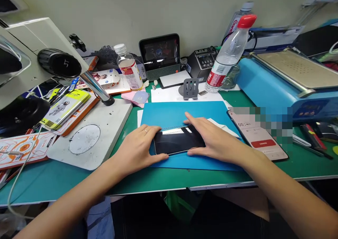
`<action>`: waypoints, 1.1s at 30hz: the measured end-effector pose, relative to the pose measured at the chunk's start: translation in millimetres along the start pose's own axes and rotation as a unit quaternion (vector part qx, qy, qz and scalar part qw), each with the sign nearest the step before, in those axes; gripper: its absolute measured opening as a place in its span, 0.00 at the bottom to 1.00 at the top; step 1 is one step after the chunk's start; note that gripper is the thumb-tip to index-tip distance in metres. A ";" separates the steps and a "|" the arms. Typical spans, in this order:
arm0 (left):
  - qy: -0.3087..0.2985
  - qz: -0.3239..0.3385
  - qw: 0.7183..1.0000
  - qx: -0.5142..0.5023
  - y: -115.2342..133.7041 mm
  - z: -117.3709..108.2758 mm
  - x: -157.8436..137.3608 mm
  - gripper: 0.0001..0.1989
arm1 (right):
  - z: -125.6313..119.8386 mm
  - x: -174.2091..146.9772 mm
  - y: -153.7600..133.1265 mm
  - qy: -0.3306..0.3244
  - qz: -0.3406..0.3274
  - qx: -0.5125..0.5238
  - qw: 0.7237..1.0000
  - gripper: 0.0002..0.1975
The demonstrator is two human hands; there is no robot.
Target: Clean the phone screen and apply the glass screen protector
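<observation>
A black smartphone (pixel 179 143) lies sideways on the blue mat (pixel 182 110), its glossy screen up and reflecting white light. My left hand (pixel 139 144), with a ring on one finger, grips the phone's left end, thumb along the near edge and fingers at the far edge. Around the right end is my right hand (pixel 211 138), thumb at the near edge and index finger raised a little off the far side. Beneath my right hand a folded white tissue (pixel 223 127) shows on the mat.
To the right lies a second phone (pixel 260 135) with a lit screen. A microscope base (pixel 91 137) stands at left, beside stacked boxes (pixel 68 105). Behind are a small display (pixel 160 54), a phone stand (pixel 190 88), bottles (pixel 224 61) and a blue machine (pixel 277 86).
</observation>
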State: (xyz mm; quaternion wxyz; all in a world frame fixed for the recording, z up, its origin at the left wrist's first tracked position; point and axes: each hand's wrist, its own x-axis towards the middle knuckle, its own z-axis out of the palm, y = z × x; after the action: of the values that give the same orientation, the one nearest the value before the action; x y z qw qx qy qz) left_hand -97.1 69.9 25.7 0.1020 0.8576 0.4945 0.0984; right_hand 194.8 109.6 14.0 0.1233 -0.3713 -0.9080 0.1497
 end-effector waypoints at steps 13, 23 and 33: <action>0.035 0.027 0.999 -0.011 -25.3 -16.3 42.6 0.35 | -19.3 52.5 24.3 0.018 -0.081 -0.098 0.992 0.48; 0.019 0.016 1.000 -0.006 -31.9 1.1 41.0 0.32 | -6.2 46.2 23.9 0.018 -0.049 -0.094 0.994 0.43; 0.041 0.025 0.999 -0.003 -39.5 -0.9 38.1 0.34 | -9.8 35.8 25.2 0.028 0.012 -0.032 0.999 0.40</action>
State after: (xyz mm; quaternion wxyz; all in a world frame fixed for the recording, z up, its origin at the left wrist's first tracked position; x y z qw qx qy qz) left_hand -111.3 122.5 18.4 0.0815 0.8648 0.4761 0.1371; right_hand 189.4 154.0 17.9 0.1350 -0.3904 -0.9038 0.1121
